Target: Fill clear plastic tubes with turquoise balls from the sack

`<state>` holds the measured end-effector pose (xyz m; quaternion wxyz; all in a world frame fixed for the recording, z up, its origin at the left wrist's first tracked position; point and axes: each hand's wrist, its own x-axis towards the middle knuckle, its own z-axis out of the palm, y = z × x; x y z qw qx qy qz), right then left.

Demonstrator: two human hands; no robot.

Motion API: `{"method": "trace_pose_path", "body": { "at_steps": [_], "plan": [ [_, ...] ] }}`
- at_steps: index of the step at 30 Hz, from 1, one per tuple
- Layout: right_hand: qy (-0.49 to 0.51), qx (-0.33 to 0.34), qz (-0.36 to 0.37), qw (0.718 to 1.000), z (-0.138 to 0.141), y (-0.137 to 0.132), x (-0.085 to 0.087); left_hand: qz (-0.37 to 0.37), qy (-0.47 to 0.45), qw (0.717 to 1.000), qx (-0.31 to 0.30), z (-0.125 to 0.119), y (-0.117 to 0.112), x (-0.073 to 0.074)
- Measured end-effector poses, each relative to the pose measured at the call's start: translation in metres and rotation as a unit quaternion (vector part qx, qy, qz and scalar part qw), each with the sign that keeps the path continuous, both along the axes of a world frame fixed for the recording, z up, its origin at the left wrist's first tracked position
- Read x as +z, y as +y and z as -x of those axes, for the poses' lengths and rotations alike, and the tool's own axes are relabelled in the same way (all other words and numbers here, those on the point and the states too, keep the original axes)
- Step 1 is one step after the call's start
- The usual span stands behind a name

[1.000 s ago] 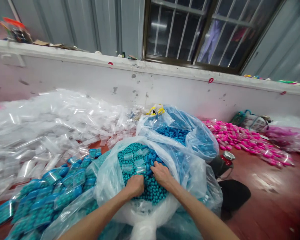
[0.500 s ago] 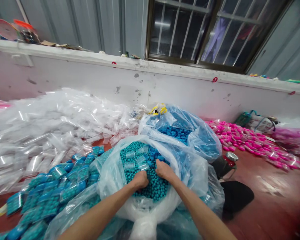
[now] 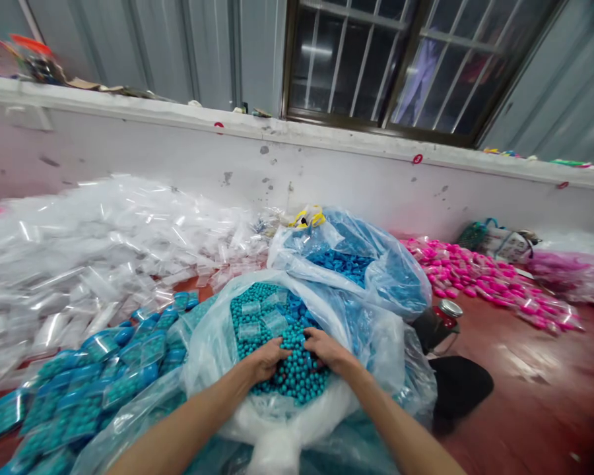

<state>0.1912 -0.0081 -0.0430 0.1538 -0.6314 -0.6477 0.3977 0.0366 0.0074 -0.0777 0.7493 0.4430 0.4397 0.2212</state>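
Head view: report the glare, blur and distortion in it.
Head view: glare streaks across the heap of clear bags; wide-angle bending curves the wall ledge and stretches the forearms; the right edge and floor go soft; both hands, left hand and right hand, and the teal beads stay fairly sharp.

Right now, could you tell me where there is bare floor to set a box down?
Bare floor lies right of the dark jar, below the pink packets. Left is crowded: clear bags and teal packets. Both hands sit in the beads.
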Motion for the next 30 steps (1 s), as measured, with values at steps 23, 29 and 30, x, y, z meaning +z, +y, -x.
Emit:
{"method": "trace_pose_path", "body": {
  "at_steps": [23, 29, 30],
  "plan": [
    [0.229, -0.03, -0.071, 0.97, 0.018, -0.018, -0.012, -0.051, 0.001, 0.985, 0.165, 0.0, -0.012, 0.033],
    [-0.001, 0.006, -0.111, 0.994, 0.008, -0.02, -0.001, -0.252, 0.356, 0.899, -0.033, 0.016, -0.015, 0.042],
    [-0.084, 0.009, -0.133, 0.988, 0.004, -0.019, 0.001, -0.267, 0.379, 0.885, -0.049, 0.02, -0.016, 0.043]
  ]
}}
